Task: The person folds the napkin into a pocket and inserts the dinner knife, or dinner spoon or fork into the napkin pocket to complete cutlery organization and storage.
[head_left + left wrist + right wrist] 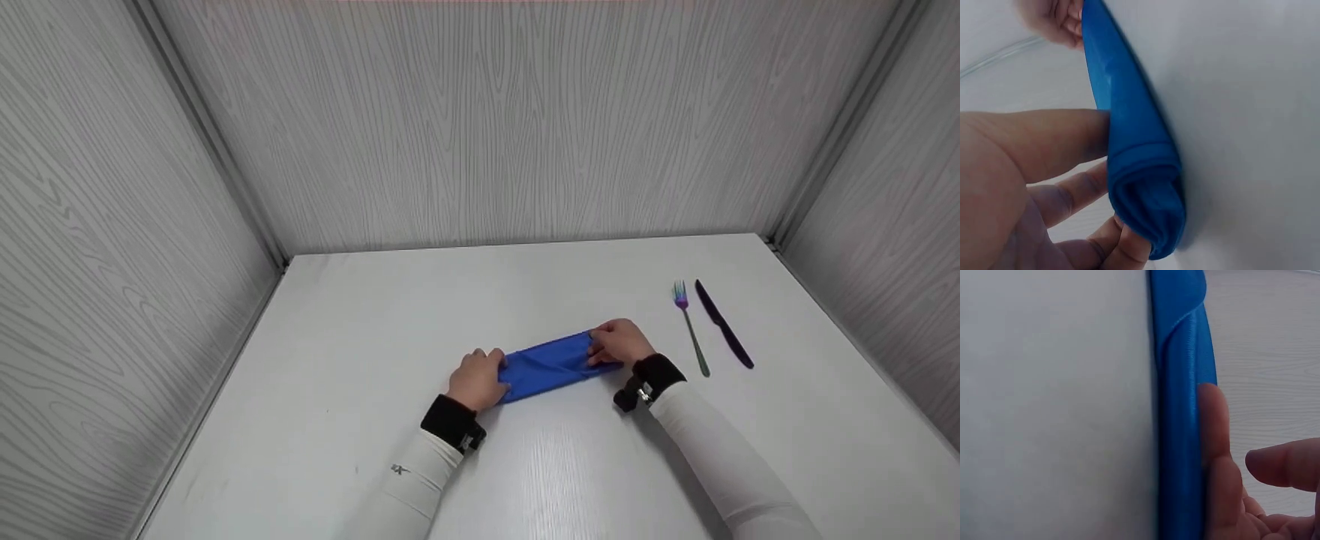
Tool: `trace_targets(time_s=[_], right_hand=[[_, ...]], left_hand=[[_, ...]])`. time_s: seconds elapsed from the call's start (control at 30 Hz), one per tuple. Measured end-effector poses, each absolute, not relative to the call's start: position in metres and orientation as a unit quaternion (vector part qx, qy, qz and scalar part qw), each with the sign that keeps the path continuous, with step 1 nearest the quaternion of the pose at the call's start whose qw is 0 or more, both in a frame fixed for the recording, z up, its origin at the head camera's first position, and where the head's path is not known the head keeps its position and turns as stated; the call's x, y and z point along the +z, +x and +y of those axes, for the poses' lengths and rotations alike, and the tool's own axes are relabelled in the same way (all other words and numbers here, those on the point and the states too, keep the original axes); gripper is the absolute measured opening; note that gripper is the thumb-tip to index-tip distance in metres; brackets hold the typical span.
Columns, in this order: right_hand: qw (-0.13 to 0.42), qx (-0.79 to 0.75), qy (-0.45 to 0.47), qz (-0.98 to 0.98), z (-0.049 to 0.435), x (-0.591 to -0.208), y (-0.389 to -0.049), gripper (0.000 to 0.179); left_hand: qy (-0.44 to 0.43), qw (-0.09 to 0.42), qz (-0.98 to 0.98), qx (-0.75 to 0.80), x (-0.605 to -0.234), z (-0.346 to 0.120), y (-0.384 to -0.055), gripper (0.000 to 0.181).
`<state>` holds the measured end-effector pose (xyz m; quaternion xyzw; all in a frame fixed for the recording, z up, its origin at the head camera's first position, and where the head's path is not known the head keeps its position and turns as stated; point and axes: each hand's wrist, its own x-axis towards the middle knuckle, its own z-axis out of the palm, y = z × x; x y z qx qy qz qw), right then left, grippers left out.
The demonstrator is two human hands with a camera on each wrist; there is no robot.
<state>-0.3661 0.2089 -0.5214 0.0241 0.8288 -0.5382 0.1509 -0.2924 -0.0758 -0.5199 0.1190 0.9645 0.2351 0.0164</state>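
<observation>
A blue cloth [547, 365], folded into a long strip, lies slantwise on the white table between both hands. My left hand [478, 380] grips its left end. In the left wrist view the thumb lies on the near side of the strip, and fingertips reach the far side of its layered, rolled end [1148, 197]. At the strip's right end is my right hand [622, 341], fingers resting on top of the cloth. The right wrist view shows one finger [1215, 419] against the cloth's upper side, while another digit [1275, 464] stands apart from it.
A fork [691, 330] with a rainbow sheen lies right of the right hand, tines pointing away. Beside it, further right, is a dark knife [724, 324]. Grey wood-grain panels [495, 127] wall the table [375, 315] at the back and on both sides.
</observation>
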Motion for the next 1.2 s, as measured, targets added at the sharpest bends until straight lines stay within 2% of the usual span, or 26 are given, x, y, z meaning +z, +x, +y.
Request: trace_targets(time_s=[0.3,0.57,0.8,0.97,1.2], right_hand=[[0.085,-0.325,-0.035,0.941,0.190,-0.517,-0.392,0.025],[0.113,-0.222,-0.111,0.962,0.169,-0.507,-0.401,0.040],[0.112,-0.140,-0.147,0.973,0.147,-0.505,-0.400,0.047],[0.125,-0.105,-0.148,0.975,0.133,-0.508,-0.399,0.052],[0.120,-0.108,-0.173,0.972,0.124,-0.516,-0.401,0.055]], left_hand=[[0.136,-0.032,0.971,0.195,-0.520,-0.055,-0.275,0.026],[0.198,-0.043,0.975,0.088,-0.515,-0.037,-0.263,0.024],[0.229,-0.087,0.969,0.021,-0.518,-0.021,-0.258,0.016],[0.258,-0.112,0.960,0.012,-0.520,-0.014,-0.257,0.012],[0.251,-0.109,0.961,0.047,-0.524,-0.004,-0.264,0.004]])
